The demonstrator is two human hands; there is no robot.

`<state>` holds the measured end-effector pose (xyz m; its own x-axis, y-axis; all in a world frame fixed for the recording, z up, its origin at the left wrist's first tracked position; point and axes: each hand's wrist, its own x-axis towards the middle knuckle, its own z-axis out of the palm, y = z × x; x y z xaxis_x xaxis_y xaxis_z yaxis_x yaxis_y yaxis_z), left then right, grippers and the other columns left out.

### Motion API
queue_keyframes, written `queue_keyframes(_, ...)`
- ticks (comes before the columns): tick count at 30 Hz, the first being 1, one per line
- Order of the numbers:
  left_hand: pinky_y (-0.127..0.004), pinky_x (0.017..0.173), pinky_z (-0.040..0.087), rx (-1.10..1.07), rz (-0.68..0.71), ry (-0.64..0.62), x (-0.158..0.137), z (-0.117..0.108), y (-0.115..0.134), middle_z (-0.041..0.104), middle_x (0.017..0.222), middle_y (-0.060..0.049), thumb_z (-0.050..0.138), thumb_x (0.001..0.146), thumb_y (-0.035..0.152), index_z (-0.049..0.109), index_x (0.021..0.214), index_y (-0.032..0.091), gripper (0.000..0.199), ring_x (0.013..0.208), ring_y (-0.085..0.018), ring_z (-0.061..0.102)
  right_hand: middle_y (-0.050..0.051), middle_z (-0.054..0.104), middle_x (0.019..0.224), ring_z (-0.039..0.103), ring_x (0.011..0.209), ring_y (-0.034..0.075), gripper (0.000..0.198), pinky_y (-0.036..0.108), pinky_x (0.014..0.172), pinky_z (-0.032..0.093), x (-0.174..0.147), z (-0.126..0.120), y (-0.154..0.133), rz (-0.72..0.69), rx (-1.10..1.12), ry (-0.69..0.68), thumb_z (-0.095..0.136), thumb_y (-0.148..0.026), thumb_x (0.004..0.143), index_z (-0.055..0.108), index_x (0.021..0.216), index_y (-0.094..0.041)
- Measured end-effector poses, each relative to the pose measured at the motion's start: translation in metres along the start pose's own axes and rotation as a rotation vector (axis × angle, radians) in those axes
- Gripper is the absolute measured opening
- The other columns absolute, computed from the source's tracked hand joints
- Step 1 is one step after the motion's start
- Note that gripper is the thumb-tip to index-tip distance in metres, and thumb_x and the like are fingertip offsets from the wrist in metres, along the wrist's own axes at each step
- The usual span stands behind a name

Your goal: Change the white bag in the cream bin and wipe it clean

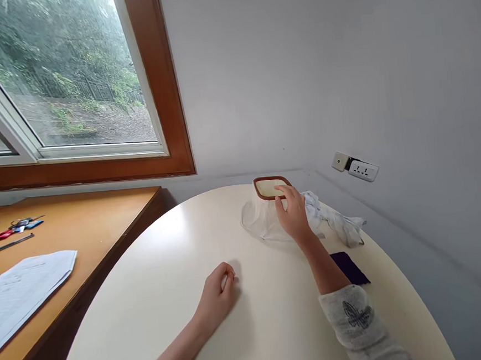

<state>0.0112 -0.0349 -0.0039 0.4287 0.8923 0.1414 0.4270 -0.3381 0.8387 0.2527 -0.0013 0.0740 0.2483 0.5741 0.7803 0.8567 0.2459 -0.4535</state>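
The brown-rimmed container (267, 198) stands near the far edge of the round table (150, 298); my right hand (293, 213) is at its rim, though whether gripping I cannot tell. Nearer me, my left hand (218, 290) curls loosely closed.

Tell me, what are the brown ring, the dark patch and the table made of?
Brown ring: maybe wood or plastic; it looks smooth and evenly coloured. Dark patch: probably matte fabric, with no shine showing. Table: hard, glossy top, perhaps laminate, since bright light reflects off it.
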Motion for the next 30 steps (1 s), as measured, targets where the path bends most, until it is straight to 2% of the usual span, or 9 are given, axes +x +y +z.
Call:
queue_keyframes(3,-0.027,0.063,0.037,-0.017,-0.019,-0.005,0.000,0.000,0.000,0.055,0.076,0.000,0.030,0.086,0.023,0.040,0.073,0.021,0.016,0.070,-0.015,0.048,0.008,0.053,0.124,0.045,0.116,0.021,0.036,0.045,0.099,0.022,0.005,0.004,0.013,0.046,-0.128,-0.060,0.038,-0.018,0.084,0.048,0.118,-0.022)
queue_keyframes(5,-0.026,0.062,0.037,-0.029,-0.030,-0.015,0.001,0.000,-0.001,0.054,0.076,0.000,0.030,0.086,0.024,0.041,0.074,0.022,0.016,0.069,-0.015,0.047,0.008,0.050,0.127,0.043,0.119,0.021,0.035,0.046,0.099,0.019,0.002,0.007,0.021,0.056,-0.191,-0.115,0.036,-0.019,0.086,0.049,0.118,-0.023)
queue_keyframes(9,-0.025,0.061,0.037,-0.054,-0.038,-0.025,0.001,0.000,0.000,0.051,0.075,0.001,0.034,0.085,0.023,0.043,0.076,0.022,0.012,0.070,-0.015,0.047,0.006,0.058,0.116,0.042,0.119,0.021,0.030,0.045,0.100,0.016,-0.002,0.007,0.027,0.039,-0.220,-0.205,0.035,-0.020,0.087,0.056,0.109,-0.022)
queue_keyframes(17,-0.024,0.060,0.037,-0.061,-0.023,0.008,0.000,0.000,-0.002,0.051,0.075,0.002,0.037,0.081,0.018,0.043,0.076,0.023,0.009,0.068,-0.013,0.046,0.002,0.064,0.096,0.052,0.099,0.018,0.018,0.042,0.097,0.021,0.006,-0.006,0.020,0.100,-0.098,-0.324,0.042,-0.028,0.086,0.059,0.088,-0.022)
queue_keyframes(24,-0.026,0.065,0.040,-0.069,-0.012,0.037,0.001,0.000,-0.004,0.054,0.080,-0.001,0.034,0.083,0.019,0.046,0.080,0.022,0.013,0.076,-0.015,0.051,0.003,0.064,0.092,0.054,0.091,0.019,0.018,0.035,0.084,0.035,0.009,-0.018,0.007,0.104,-0.016,-0.479,0.042,-0.029,0.086,0.059,0.089,-0.021)
queue_keyframes(30,-0.028,0.068,0.042,-0.080,-0.002,0.059,0.001,-0.001,-0.003,0.054,0.079,-0.002,0.032,0.084,0.022,0.046,0.080,0.022,0.015,0.075,-0.015,0.052,0.001,0.062,0.090,0.054,0.084,0.016,0.014,0.031,0.078,0.037,0.008,-0.025,-0.013,0.028,0.088,-0.628,0.044,-0.027,0.086,0.056,0.085,-0.022)
